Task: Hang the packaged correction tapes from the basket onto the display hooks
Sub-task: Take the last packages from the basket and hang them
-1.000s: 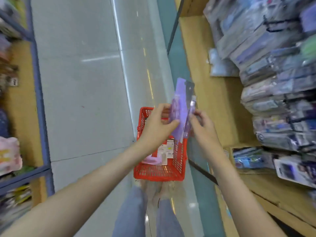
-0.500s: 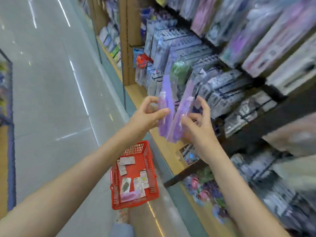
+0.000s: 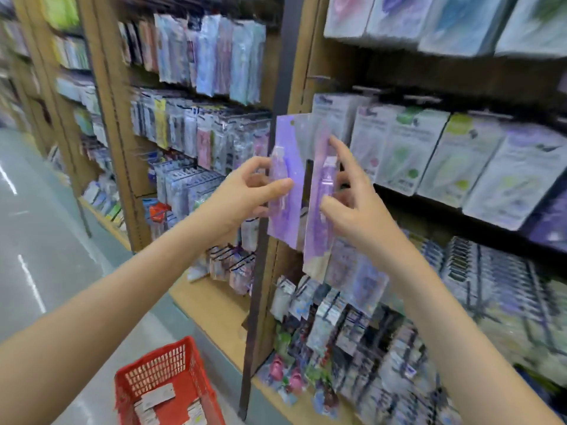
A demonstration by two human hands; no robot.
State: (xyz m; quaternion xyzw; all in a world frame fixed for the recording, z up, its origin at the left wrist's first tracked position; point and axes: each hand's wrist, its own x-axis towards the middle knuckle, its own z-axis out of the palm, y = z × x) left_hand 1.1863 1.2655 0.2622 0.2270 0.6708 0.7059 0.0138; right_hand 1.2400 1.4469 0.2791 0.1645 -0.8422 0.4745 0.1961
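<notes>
Purple left pack (image 3: 291,142) held by left hand (image 3: 242,197), right pack (image 3: 317,246) by right hand (image 3: 356,210)

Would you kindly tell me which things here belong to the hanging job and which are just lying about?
Job: left hand, right hand, left purple pack, right purple pack, red basket.
Just there: green-printed packs hanging on display, dark upright post.
</notes>
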